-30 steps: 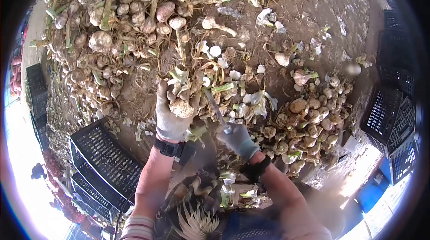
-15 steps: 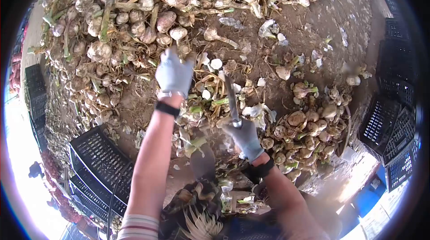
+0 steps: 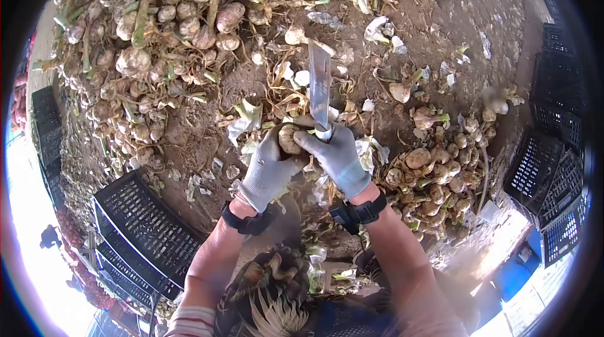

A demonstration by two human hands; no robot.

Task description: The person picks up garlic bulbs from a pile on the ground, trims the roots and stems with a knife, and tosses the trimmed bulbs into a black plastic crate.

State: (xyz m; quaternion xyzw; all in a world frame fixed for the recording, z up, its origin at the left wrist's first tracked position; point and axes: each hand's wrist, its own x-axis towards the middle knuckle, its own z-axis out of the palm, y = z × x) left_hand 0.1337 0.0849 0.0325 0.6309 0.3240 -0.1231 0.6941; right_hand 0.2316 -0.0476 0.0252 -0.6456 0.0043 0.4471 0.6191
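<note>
My left hand (image 3: 269, 167), in a grey glove, is closed round a garlic bulb (image 3: 289, 139) in front of my body. My right hand (image 3: 340, 156), gloved too, grips a knife (image 3: 319, 82) whose broad blade points away from me. The right thumb presses against the bulb, and the two hands are close together. Beyond the blade tip lies a garlic bulb with its stem (image 3: 296, 35). Loose dry skins (image 3: 246, 118) and trimmings lie on the soil around my hands.
A large heap of garlic (image 3: 189, 10) spreads across the back left. To the right sits a smaller pile of bulbs (image 3: 434, 176). Black plastic crates (image 3: 148, 230) stand at the left, more black crates (image 3: 535, 167) at the right. A blue container (image 3: 519, 277) is at the lower right.
My left hand has come back from the heap towards me and now holds a garlic bulb. My right hand has moved slightly up beside it, and the knife blade now shows its broad side.
</note>
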